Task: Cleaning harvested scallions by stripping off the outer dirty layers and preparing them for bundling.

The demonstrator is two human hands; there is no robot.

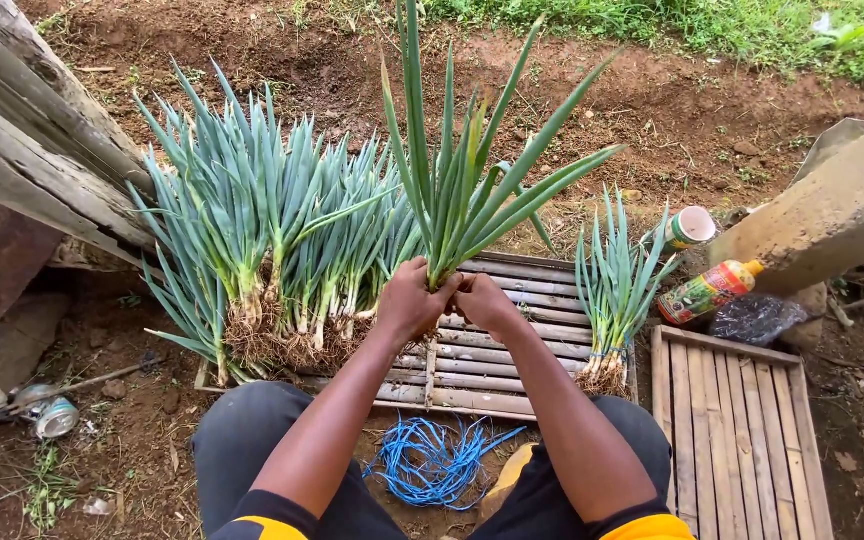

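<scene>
We log one upright leek bunch (457, 190), our left hand (410, 300) and right hand (482, 300) clamped together round its base. Below it: slatted wooden rack (497, 345); blue twine (432, 462).

Plastic bottle (709, 291) lies on its side right of slatted rack (512, 345), beside concrete slab (832, 215): orange cap, yellow neck, red-and-green label. Just above it, small can (690, 227) tipped over, green-and-white label, pale open end facing camera. Dark plastic bag (757, 318) just right of bottle. Far left on ground, silvery tin (54, 417) on its side.
</scene>
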